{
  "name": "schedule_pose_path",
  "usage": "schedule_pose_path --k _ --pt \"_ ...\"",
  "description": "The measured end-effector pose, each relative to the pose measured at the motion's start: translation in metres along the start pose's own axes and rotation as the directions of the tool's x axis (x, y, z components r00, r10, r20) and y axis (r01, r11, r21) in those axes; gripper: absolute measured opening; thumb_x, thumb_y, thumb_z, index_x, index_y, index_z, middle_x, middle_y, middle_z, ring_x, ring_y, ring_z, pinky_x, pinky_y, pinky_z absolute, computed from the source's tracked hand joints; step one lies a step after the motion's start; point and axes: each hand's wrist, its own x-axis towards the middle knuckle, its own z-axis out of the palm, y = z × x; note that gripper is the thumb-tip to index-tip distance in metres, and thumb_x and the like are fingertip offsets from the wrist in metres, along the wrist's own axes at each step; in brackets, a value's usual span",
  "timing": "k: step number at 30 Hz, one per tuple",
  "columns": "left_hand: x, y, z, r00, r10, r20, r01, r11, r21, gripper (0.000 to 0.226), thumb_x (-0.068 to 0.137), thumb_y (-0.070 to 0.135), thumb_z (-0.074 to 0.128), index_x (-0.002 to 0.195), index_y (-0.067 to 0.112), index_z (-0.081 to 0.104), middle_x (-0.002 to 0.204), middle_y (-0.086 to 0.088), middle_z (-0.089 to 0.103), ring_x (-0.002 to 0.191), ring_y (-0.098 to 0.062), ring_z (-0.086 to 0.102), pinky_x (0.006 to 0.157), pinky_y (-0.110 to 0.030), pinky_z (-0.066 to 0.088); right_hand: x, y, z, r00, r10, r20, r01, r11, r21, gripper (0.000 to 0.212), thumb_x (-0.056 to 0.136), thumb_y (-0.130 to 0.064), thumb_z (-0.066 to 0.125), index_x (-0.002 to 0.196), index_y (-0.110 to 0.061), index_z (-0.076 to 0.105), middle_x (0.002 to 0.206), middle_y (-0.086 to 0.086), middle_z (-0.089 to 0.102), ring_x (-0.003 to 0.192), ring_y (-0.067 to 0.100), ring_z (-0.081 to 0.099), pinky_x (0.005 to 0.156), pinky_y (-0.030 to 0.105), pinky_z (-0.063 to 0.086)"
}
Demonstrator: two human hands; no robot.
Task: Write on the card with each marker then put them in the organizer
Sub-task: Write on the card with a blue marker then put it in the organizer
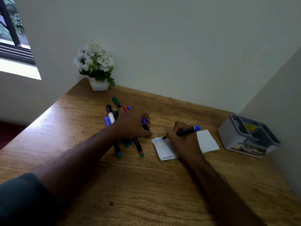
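My right hand (180,136) grips a black marker with a blue end (187,130), its tip touching the top left of the white card (206,141), where blue letters stand. My left hand (133,124) lies over a pile of markers (114,118) and holds a blue cap (144,121) in its curled fingers, with a fingertip pressing the card's top left corner. The grey organizer (234,136) stands to the right of the card, with several compartments.
A white pot of white flowers (98,85) sits in the far corner of the wooden table (130,185). Walls close the table in at the back and right. A window is at the upper left.
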Motion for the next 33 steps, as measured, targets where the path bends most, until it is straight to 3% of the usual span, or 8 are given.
schedule_pose_path --k 7,13,20,23,26,28,30,33 --pt "-0.001 0.002 -0.002 1.000 -0.007 0.005 0.007 1.000 0.006 0.039 0.062 0.058 0.078 0.085 0.031 0.063 0.097 0.021 0.057 0.104 -0.004 0.047 0.102 -0.043 0.018 0.001 0.000 -0.001 1.000 0.007 -0.016 -0.007 1.000 0.019 0.019 0.084 -0.012 0.069 0.070 -0.009 0.055 0.066 0.000 0.060 0.060 -0.004 0.057 0.051 0.013 0.043" --pt "-0.003 0.004 -0.003 1.000 -0.016 0.004 0.016 1.000 0.019 0.039 0.062 0.059 0.078 0.086 0.031 0.064 0.101 0.019 0.059 0.104 -0.004 0.047 0.101 -0.042 0.020 0.001 0.001 0.000 1.000 0.015 -0.014 -0.016 0.999 -0.029 0.019 0.084 -0.015 0.068 0.074 -0.003 0.056 0.073 0.008 0.062 0.062 0.001 0.057 0.051 0.013 0.043" --pt "-0.004 0.007 -0.005 0.999 0.043 0.001 -0.043 0.997 0.062 0.040 0.069 0.060 0.073 0.098 0.035 0.062 0.109 0.019 0.055 0.108 -0.002 0.040 0.103 -0.041 0.017 0.001 -0.001 -0.009 0.994 0.030 -0.102 -0.017 0.992 0.124 0.013 0.087 -0.010 0.065 0.080 -0.002 0.058 0.078 0.006 0.062 0.068 0.004 0.056 0.061 0.018 0.044" --pt "-0.007 0.016 -0.015 0.997 0.057 -0.059 -0.069 0.967 -0.244 0.019 0.089 0.042 0.060 0.107 0.033 0.062 0.112 0.011 0.056 0.110 -0.008 0.047 0.099 -0.034 0.029 0.000 -0.001 -0.011 0.995 -0.013 -0.099 0.026 0.991 0.132 0.010 0.089 -0.014 0.068 0.083 -0.007 0.063 0.080 -0.002 0.064 0.070 -0.004 0.058 0.058 0.009 0.044" --pt "-0.010 0.022 -0.027 0.999 -0.020 -0.041 -0.009 0.794 -0.608 0.022 0.099 0.018 0.048 0.106 0.031 0.065 0.105 0.006 0.061 0.098 -0.002 0.056 0.082 -0.022 0.042 0.000 -0.003 -0.015 0.990 -0.063 -0.125 0.091 0.969 0.229 0.011 0.088 -0.016 0.073 0.082 -0.009 0.067 0.079 -0.012 0.067 0.072 -0.008 0.059 0.060 0.003 0.043" --pt "-0.012 0.021 -0.031 1.000 -0.009 -0.017 -0.005 0.759 -0.651 0.023 0.099 0.017 0.047 0.111 0.028 0.063 0.093 0.010 0.063 0.081 0.005 0.058 0.074 -0.019 0.044 0.000 -0.005 -0.016 0.984 -0.124 -0.124 0.152 0.959 0.241 0.012 0.087 -0.016 0.073 0.079 -0.010 0.067 0.078 -0.010 0.069 0.074 0.000 0.062 0.063 0.008 0.045" --pt "-0.013 0.019 -0.030 1.000 0.020 0.007 -0.010 0.716 -0.698 0.017 0.098 0.017 0.051 0.112 0.020 0.061 0.084 0.004 0.068 0.068 -0.004 0.058 0.064 -0.025 0.045 -0.001 -0.004 -0.016 0.978 -0.173 -0.116 0.199 0.938 0.284 0.018 0.087 -0.021 0.072 0.077 -0.006 0.068 0.077 0.003 0.069 0.073 0.009 0.062 0.064 0.015 0.047" --pt "-0.013 0.019 -0.027 0.999 0.043 0.030 -0.004 0.631 -0.776 0.011 0.095 0.016 0.057 0.103 0.009 0.060 0.088 -0.009 0.073 0.057 -0.012 0.054 0.052 -0.026 0.042 -0.002 -0.005 -0.015 0.974 -0.198 -0.112 0.226 0.893 0.389 0.035 0.080 -0.036 0.063 0.073 -0.002 0.064 0.071 0.012 0.064 0.069 0.017 0.060 0.064 0.024 0.047"
